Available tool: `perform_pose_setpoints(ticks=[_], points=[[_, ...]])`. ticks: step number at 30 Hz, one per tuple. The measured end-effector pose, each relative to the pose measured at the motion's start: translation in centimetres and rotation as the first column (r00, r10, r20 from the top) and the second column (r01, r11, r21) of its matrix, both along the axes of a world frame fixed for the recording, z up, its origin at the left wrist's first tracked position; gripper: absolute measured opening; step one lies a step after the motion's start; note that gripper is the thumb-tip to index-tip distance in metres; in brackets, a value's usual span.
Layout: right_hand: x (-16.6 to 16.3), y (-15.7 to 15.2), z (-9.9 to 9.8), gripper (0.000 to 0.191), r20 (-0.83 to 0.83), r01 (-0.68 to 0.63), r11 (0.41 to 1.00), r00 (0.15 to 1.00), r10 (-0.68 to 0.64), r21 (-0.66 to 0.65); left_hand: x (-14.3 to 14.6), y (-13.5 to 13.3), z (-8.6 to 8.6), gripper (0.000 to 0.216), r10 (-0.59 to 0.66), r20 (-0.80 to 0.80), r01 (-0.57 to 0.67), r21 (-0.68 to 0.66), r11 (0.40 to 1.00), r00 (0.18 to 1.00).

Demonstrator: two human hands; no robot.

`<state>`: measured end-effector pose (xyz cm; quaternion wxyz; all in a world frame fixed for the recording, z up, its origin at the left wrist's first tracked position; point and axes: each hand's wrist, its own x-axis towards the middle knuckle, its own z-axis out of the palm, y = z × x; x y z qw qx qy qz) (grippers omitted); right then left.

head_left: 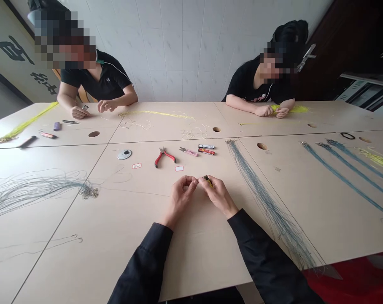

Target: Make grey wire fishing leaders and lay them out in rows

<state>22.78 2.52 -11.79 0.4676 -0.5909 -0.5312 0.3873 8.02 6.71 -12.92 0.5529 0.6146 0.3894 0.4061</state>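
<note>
Above the middle of the table my left hand is closed in a pinch, its fingertips meeting those of the other hand. A thin fishing line runs across the tabletop to it from the left. My right hand is closed around a small black-and-yellow object, mostly covered by the fingers. Whatever sits between the fingertips is too small to make out. Beyond the hands lie red-handled pliers, pink-handled snips and two small printed tubes or packs.
A bundle of lines with hooks lies left, two loose hooked lines nearer me. Another blue-grey bundle stretches along my right, with several more bundles beyond. A round disc lies ahead. Two people work opposite with yellow strands.
</note>
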Motion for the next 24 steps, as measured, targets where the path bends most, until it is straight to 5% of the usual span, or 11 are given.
perform_pose_setpoints(ticks=[24], points=[[0.09, 0.05, -0.61, 0.036, -0.257, -0.007, 0.999, 0.966, -0.006, -0.049, -0.23, 0.21, -0.09, 0.032, 0.024, 0.044, -0.024, -0.004, 1.0, 0.999]])
